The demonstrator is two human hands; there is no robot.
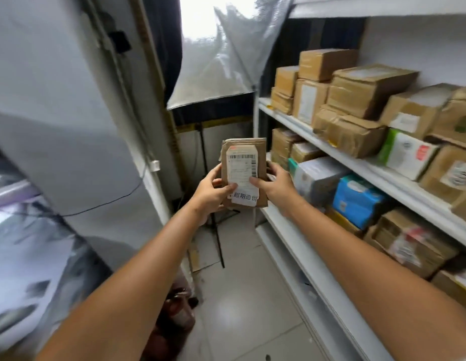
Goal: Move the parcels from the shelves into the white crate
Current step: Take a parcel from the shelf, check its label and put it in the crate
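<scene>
Both arms are out in front, and a flat brown parcel (262, 162) is held upright in the air between the two hands, just off the left end of the shelves (331, 149) and touching no board. Its white label (241, 168) faces the camera, barcode at the top and a strip of printed characters along the bottom.

The left hand (212, 190) grips the parcel's lower left edge. The thumb is pressed flat on the front by the label's bottom corner and the fingers curl round behind, so whether they are spread cannot be told. The right hand (275, 186) mirrors it on the right edge, with the thumb pinching the label's right side and the fingers wrapped round the back, close together.

Over on the right, the upper board carries cardboard boxes (357, 87) stacked two and three high from its left end along to the right. A green-and-white box (409, 153) lies tilted at the front edge. On the board below (305, 256), a blue pack (357, 201) stands near the front edge among more brown boxes.

Straight ahead, behind the parcel, a thin black stand (217, 235) rests on the tiled floor (239, 308), with a silvery sheet (221, 66) hanging above it.
</scene>
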